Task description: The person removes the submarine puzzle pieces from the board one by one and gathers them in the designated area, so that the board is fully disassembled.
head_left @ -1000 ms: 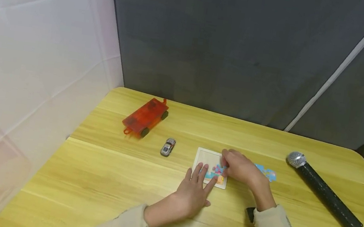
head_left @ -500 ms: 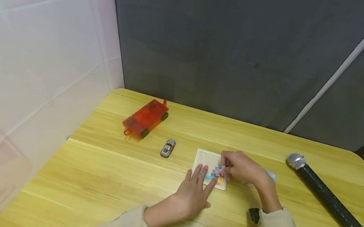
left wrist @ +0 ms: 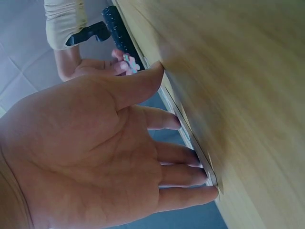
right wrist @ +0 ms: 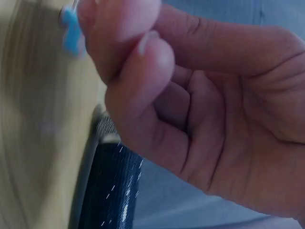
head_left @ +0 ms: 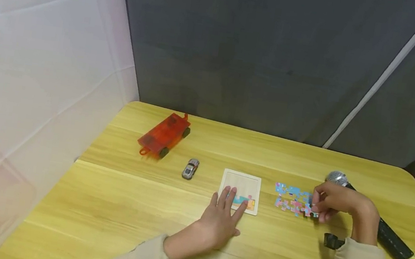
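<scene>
At lower centre, left hand [head_left: 220,222] fingers lie flat on the mostly unfilled puzzle tray [head_left: 240,191]; right hand [head_left: 334,202] pinches a puzzle piece [right wrist: 71,31] at the loose pieces [head_left: 293,200].

The person's right hand [head_left: 334,203] is no longer over the square pale wooden puzzle tray [head_left: 240,191]; it now sits well to the right, at the far end of the loose cluster of blue and pink jigsaw pieces [head_left: 293,200] and just in front of the black microphone with the silver mesh head [head_left: 368,215]. Its fingers [right wrist: 128,71] pinch a small blue jigsaw piece [right wrist: 71,31]. With the hand gone from there, the tray's bare wooden inside and the whole loose cluster are uncovered. The pink piece held over the tray half a second ago is gone from it, leaving a teal and an orange piece in its near corner.
</scene>
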{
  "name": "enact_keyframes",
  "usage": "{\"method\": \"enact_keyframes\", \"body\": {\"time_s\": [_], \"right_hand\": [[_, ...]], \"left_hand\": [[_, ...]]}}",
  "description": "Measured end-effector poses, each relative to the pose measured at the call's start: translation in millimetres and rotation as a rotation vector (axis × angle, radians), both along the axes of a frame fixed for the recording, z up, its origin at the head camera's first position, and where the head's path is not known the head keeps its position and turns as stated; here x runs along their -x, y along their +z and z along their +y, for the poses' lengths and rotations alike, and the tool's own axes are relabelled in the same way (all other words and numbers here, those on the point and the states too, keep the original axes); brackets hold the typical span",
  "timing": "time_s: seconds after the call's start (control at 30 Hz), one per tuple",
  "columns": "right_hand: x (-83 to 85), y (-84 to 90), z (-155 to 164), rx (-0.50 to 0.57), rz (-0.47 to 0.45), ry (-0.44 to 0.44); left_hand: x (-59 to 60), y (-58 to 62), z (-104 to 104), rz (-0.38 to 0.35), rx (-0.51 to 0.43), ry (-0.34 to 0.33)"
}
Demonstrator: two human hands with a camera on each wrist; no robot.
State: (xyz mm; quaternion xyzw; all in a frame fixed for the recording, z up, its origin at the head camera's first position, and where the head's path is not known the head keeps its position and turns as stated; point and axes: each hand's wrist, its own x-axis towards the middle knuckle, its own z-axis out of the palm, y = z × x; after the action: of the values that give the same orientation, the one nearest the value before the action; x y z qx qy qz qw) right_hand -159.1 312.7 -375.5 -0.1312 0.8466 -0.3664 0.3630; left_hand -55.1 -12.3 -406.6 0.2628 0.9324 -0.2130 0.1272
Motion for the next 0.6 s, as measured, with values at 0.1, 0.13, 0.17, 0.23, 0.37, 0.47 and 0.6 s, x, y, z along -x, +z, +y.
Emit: {"method": "enact_keyframes", "body": {"time_s": [0.1, 0.13, 0.17, 0.23, 0.37, 0.47, 0.6], "right_hand": [[-0.3, -2.9, 9, -0.029, -0.015, -0.035], [-0.5, -3.9, 10, -0.038, -0.013, -0.038], [-0.4, -4.6, 10, -0.049, -0.01, -0.041], [-0.2, -6.1, 10, -0.078, -0.01, -0.052], [-0.6, -8.3, 7, -0.133, -0.004, -0.07], [-0.7, -9.6, 6, -0.166, 0.009, -0.078], [-0.2, -11.0, 5, -0.202, 0.03, -0.082]], "left_hand": [[0.4, 0.2, -1, -0.003, -0.008, 0.002], [0.7, 0.2, -1, -0.001, -0.009, 0.0], [0.8, 0.3, -1, 0.0, -0.01, 0.001], [0.7, 0.0, -2, 0.009, -0.01, -0.001], [0.3, -0.4, -2, 0.025, -0.009, -0.002], [0.4, -0.5, -2, 0.037, -0.004, -0.009], [1.3, -2.5, -2, 0.046, -0.006, -0.018]]}}
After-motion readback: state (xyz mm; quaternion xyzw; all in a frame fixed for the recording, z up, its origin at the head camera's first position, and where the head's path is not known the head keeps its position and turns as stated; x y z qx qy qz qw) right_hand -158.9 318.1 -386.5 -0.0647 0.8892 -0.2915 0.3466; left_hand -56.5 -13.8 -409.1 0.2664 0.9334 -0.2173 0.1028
